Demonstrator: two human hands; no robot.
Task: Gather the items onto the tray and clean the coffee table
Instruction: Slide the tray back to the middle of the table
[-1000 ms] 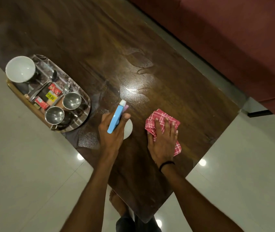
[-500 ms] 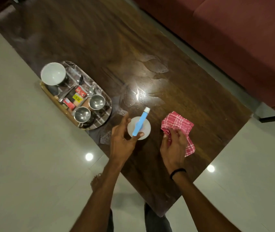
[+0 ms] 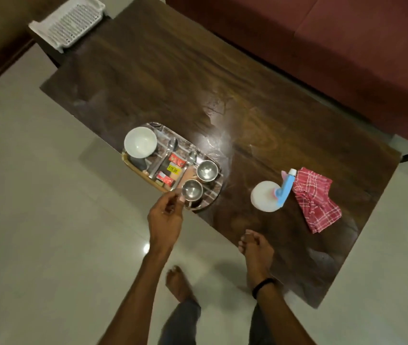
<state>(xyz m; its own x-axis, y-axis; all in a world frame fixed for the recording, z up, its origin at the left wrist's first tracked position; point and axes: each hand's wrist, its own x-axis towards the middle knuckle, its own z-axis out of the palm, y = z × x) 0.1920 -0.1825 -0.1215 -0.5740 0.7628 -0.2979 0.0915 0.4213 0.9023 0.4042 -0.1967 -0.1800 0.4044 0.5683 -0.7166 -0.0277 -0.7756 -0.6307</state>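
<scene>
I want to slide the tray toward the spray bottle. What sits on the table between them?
Nothing: in the head view only bare, wet-streaked coffee table lies between the tray and the spray bottle.

the left hand [image 3: 165, 215] covers the near corner of the tray [image 3: 213, 197], and its motion-blurred fingertips reach the nearer steel cup [image 3: 192, 191], so whether they touch the rim or the tray cannot be told. the white bowl [image 3: 140, 142] hides most of the dark mug [image 3: 138, 162] under it, and the print on the packets [image 3: 173, 169] is too small to read beyond a yellow price tag. the spray bottle [image 3: 270, 196] overlaps the checked cloth [image 3: 316, 200], and the red sofa [image 3: 347, 46] and both forearms run off the frame.
</scene>
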